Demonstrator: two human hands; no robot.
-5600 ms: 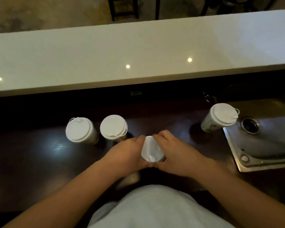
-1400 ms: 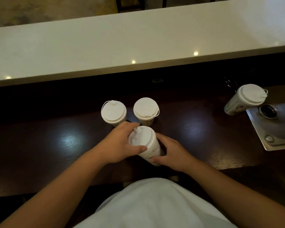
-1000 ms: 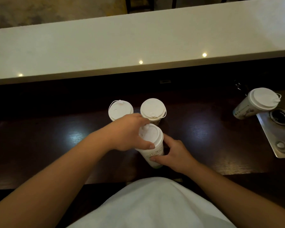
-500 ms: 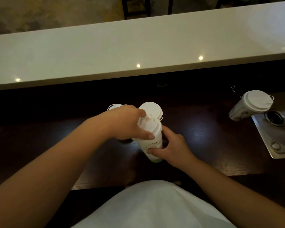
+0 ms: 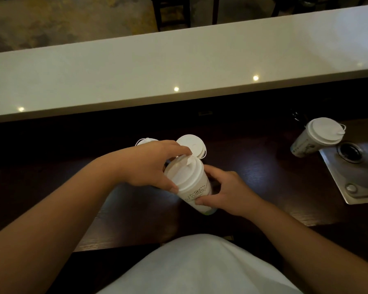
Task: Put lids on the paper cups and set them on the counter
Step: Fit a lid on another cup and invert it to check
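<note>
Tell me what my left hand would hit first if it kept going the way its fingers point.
Probably the lidded cup just behind the held cup, since your left hand points right and slightly away; depth is hard to judge.

Glossy dark wood worktop [image 5: 253,166], paper cup [image 5: 197,193] — smooth plastic lid [image 5: 186,172], metal sink [image 5: 361,177]

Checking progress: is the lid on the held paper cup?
On: white plastic lid caps the printed white paper cup, gripped by left hand and right hand.

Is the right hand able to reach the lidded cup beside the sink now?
Probably not at once. The right hand grips the body of the held cup, so it is busy. The dark worktop between it and the cup by the sink is bare, so once freed the way looks open.
</note>
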